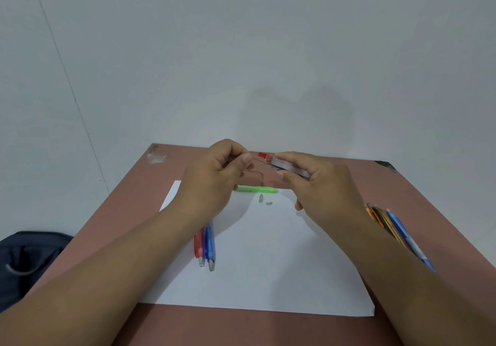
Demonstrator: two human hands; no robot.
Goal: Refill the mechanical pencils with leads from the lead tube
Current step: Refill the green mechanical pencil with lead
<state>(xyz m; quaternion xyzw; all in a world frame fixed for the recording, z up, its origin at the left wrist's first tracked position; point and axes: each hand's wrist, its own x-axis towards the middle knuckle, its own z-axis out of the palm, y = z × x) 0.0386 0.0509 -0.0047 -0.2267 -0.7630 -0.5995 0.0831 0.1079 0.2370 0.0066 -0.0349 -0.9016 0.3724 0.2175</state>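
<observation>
My right hand (pixel 319 184) grips a flat clear lead tube (pixel 284 165) with an open red cap (pixel 262 155), held above the table. My left hand (pixel 214 182) pinches a thin dark lead (pixel 258 160) that runs from its fingertips to the tube's mouth. Below the hands a green mechanical pencil (pixel 257 189) lies on white paper (pixel 263 265). Two small grey pencil parts (pixel 264 200) lie next to it. A red pencil (pixel 199 246) and a blue pencil (pixel 209 246) lie side by side, partly under my left wrist.
Several more pencils, orange, yellow and blue (pixel 394 227), lie on the brown table (pixel 402 190) at the right, partly hidden by my right forearm. A dark bag (pixel 26 262) sits on the floor at the left. A pale wall rises behind the table.
</observation>
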